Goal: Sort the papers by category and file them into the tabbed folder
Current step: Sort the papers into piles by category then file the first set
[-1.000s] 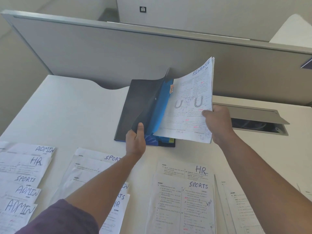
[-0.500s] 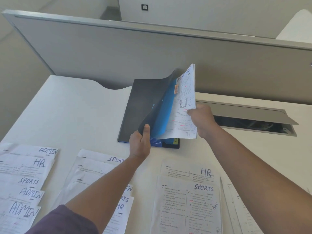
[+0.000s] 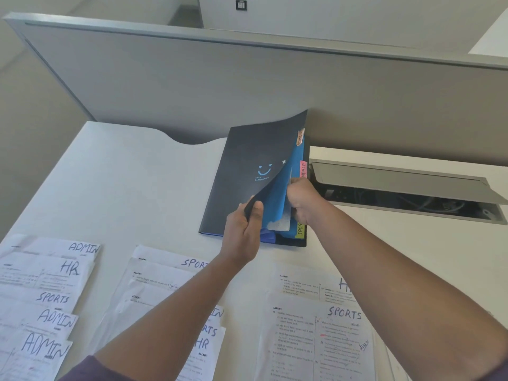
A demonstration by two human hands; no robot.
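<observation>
black folder (image 3: 242,171) lies at frame centre; left hand (image 3: 243,232) pinches its lifted cover, right hand (image 3: 301,200) grips white papers (image 3: 283,222) tucked behind a blue divider (image 3: 286,188).

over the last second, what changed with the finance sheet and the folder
The right hand pushed the FINANCE paper down and left into the folder, behind the blue divider; only a bottom strip of the sheet shows now. The black cover, held up by the left hand, has dropped closer to shut. The labelled papers on the desk stayed where they were.
</observation>
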